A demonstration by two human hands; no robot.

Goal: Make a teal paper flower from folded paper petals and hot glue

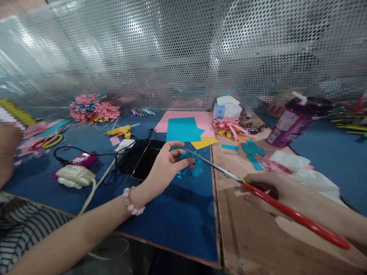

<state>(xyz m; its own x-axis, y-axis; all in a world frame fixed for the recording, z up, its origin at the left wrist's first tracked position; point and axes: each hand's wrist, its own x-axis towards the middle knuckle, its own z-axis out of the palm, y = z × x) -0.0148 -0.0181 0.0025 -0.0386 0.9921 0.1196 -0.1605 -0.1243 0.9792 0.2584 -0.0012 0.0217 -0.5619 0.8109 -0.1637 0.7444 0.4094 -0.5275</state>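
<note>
My right hand (263,189) is wrapped round a pair of scissors (226,173) with red handles. Their long metal blades point left, and the tips come close to the fingers of my left hand (168,162). The fingers of that hand are curled, with the thumb near the fingertips, on a small piece of blue paper (183,156) that is partly hidden. Below and beside these fingers, a cluster of cut blue paper (195,170) lies on the blue tabletop. A pink bead bracelet (132,201) circles my left wrist.
Blue sheet (182,130), pink sheet (206,118) and yellow paper (205,143) lie behind. A phone (146,162), glue gun (122,131) and power strip (76,175) with cords are left. A purple cup (295,122) stands right. Another person's arm (5,152) shows at far left.
</note>
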